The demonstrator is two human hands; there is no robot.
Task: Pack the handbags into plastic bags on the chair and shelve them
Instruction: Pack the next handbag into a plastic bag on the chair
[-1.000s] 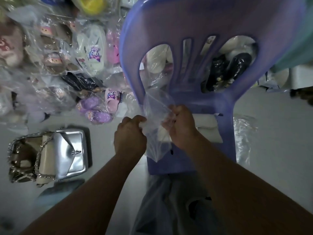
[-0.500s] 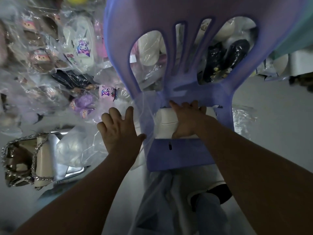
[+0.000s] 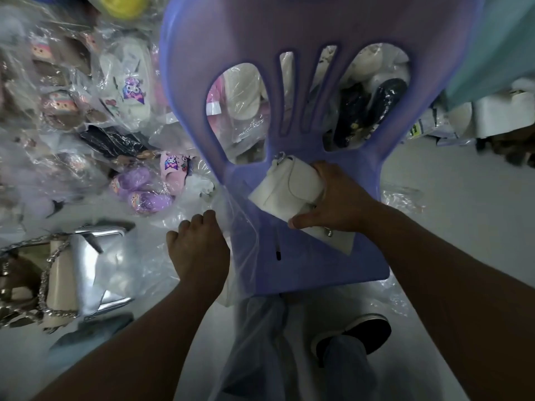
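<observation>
Two hands apart: right hand [image 3: 338, 204] clamped on white handbag [image 3: 289, 189] on chair [image 3: 318, 270], left hand [image 3: 199, 250] clutching plastic bag [image 3: 243, 233]. Bagging step; next likely: spread bag mouth, slide handbag in.

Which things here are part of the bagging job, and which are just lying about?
In the job: white handbag in the right hand; plastic bag in the left hand; purple chair; silver handbag.
Lying about: bagged slippers; yellow object.
</observation>
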